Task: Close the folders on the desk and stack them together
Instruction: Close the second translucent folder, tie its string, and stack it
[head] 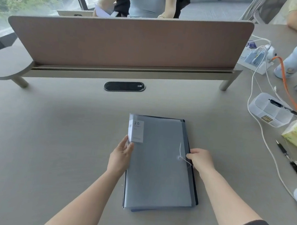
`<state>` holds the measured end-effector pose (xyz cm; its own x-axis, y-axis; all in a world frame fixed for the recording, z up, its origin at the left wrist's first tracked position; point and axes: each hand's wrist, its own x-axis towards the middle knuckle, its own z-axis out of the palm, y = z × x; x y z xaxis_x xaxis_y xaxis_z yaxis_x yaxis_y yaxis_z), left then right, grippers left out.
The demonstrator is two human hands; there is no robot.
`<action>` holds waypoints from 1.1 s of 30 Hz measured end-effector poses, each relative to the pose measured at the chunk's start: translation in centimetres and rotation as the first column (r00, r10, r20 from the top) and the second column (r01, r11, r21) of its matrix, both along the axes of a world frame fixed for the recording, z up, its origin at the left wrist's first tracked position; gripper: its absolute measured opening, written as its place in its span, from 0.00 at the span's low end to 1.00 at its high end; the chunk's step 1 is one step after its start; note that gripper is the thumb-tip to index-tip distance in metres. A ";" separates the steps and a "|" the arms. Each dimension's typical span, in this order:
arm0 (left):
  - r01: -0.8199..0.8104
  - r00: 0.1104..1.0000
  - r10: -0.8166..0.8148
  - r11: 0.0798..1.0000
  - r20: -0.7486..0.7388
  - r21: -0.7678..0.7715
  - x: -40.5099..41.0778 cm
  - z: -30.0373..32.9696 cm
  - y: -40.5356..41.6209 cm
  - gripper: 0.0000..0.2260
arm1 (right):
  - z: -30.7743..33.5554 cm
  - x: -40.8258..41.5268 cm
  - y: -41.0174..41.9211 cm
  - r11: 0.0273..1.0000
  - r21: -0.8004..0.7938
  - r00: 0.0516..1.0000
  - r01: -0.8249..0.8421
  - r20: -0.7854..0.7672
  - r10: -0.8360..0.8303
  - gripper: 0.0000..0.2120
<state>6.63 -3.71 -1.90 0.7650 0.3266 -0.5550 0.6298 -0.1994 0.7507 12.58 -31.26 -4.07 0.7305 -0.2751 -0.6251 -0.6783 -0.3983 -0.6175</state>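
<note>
So the grey folders (pixel 159 163) are all closed and lying in one stack on the desk (pixel 52 131), edges lined up pretty neatly, with a darker cover peeking out along the right side and at the near corner. The left hand (pixel 120 157) is flat against the stack's left edge, fingers straight and pressed along it, thumb tip up on the top cover, so it's more of an open press than a real grab. Just past those fingertips is the white label (pixel 136 131) marked "20" on the top folder. The right hand (pixel 201 160) is pinched onto the stack's right edge, thumb on top and fingers tucked under where I can't see them. Right next to that thumb, toward the middle of the cover, is the little round button with the white string closure (pixel 182 154) looping off it. Further out to the right of that hand there's a black pen (pixel 289 158) and a white cable (pixel 267 140) lying well clear of the folders.
</note>
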 end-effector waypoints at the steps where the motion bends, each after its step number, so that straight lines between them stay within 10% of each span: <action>1: -0.019 1.000 0.019 1.000 0.000 0.006 -0.2 0.0 0.4 0.24 | 0.0 0.0 0.4 1.000 0.010 1.000 0.005 -0.012 -0.005 0.09; 6: -0.060 0.998 0.060 0.997 0.005 0.057 -0.2 0.3 2.8 0.20 | -0.2 0.2 3.5 0.998 0.036 0.998 -0.060 -0.026 0.061 0.22; 33: -0.228 0.974 0.216 0.929 0.073 0.290 -0.1 -0.5 3.3 0.16 | -1.4 0.3 5.6 0.949 -0.174 0.959 -0.265 0.055 0.278 0.09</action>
<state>6.55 -0.45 -2.37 0.6730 0.6350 -0.3793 0.6550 -0.2734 0.7044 12.85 -25.65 -5.45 0.8362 -0.1530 -0.5267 -0.4832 -0.6599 -0.5753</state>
